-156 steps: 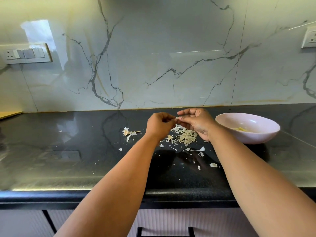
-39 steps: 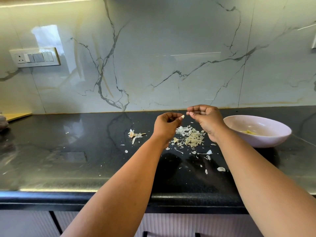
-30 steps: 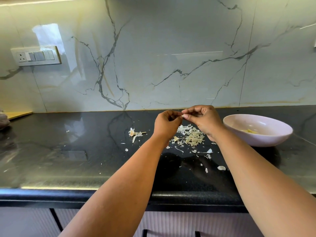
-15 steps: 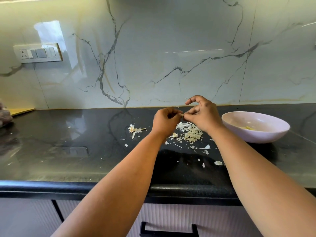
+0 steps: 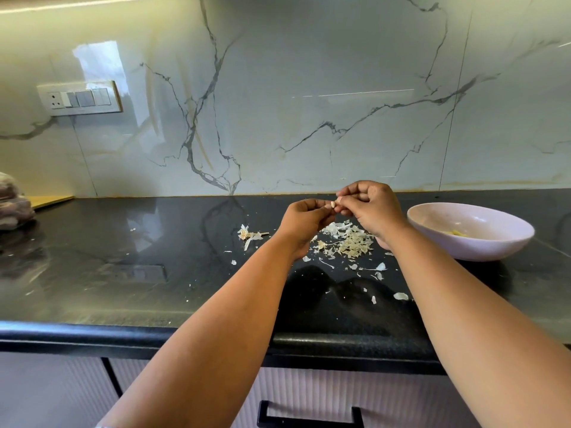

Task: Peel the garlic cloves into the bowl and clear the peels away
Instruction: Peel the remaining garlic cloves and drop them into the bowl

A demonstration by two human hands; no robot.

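Hands, L [image 5: 304,222] & R [image 5: 369,208], pinch garlic clove [image 5: 333,205] above peels [image 5: 349,242].

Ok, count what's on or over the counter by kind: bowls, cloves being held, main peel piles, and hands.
Bowl: 1
Garlic clove held between the left hand and right hand: 1
Main peel pile: 1
Hands: 2
Total: 5

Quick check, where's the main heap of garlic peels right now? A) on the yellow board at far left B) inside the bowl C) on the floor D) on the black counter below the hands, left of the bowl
D: the peel pile lies on the black counter, under the left hand and right hand, beside the bowl rather than in it.
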